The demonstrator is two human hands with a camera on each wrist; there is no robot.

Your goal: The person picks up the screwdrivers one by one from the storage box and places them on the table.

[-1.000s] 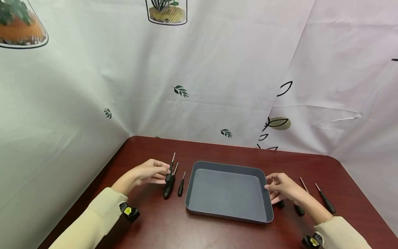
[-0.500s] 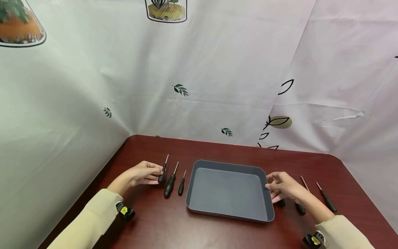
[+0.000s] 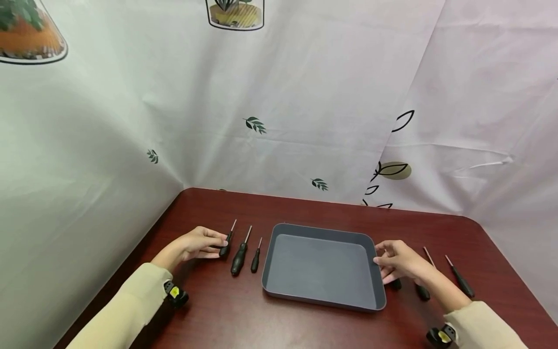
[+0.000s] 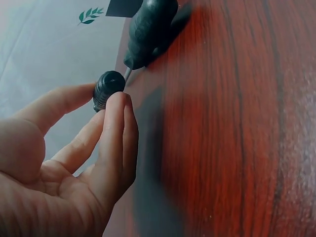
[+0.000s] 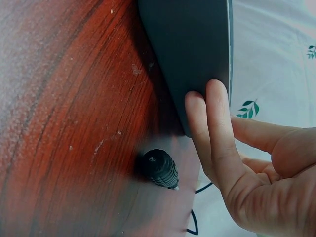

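My left hand (image 3: 200,244) pinches a black-handled screwdriver (image 3: 224,248) between thumb and fingers, its shaft pointing away from me. The left wrist view shows the butt of that screwdriver's handle (image 4: 109,86) at my fingertips, a little above the tabletop or barely on it; I cannot tell which. To its right lie a larger screwdriver (image 3: 239,259) and a small screwdriver (image 3: 255,261). My right hand (image 3: 398,261) grips the right wall of a grey rectangular tray (image 3: 322,269), thumb over the rim and fingers against the outside. The tray has nothing in it.
Beside and under my right hand lie a partly hidden screwdriver (image 3: 395,284), another screwdriver (image 3: 422,292) behind the wrist, and a third screwdriver (image 3: 462,282) farther right. The dark red wooden table (image 3: 218,310) ends at a white patterned cloth (image 3: 296,97) behind and at left.
My left hand has moved left with its screwdriver, away from the larger one, and then slightly down. The right hand and tray have stayed in place.
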